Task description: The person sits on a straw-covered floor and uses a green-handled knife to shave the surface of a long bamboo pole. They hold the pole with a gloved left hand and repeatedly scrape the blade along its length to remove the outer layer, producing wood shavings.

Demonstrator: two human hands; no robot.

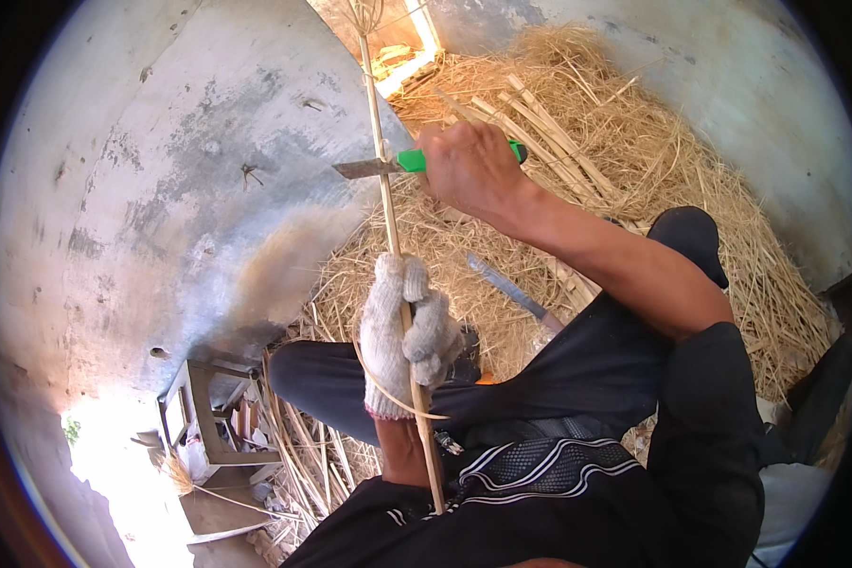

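Note:
A long, pale strip of bamboo or cane (pixel 385 204) runs from near my waist up past the top of the view. My left hand (pixel 402 331), in a white knitted glove, is wrapped round its middle. Bare and closed, my right hand (pixel 473 166) grips the green handle of a knife (pixel 413 161). The knife's dark blade lies across the strip, touching it a little above the glove. A thin curled shaving (pixel 381 383) hangs beside the gloved hand.
A heap of fine shavings (pixel 719 256) spreads over the floor, with split strips (pixel 559 142) on it. A second long blade (pixel 511 289) lies near my bent leg. Stained walls (pixel 208 170) close in. At lower left stands a small wooden stool-like frame (pixel 208 417) with scraps.

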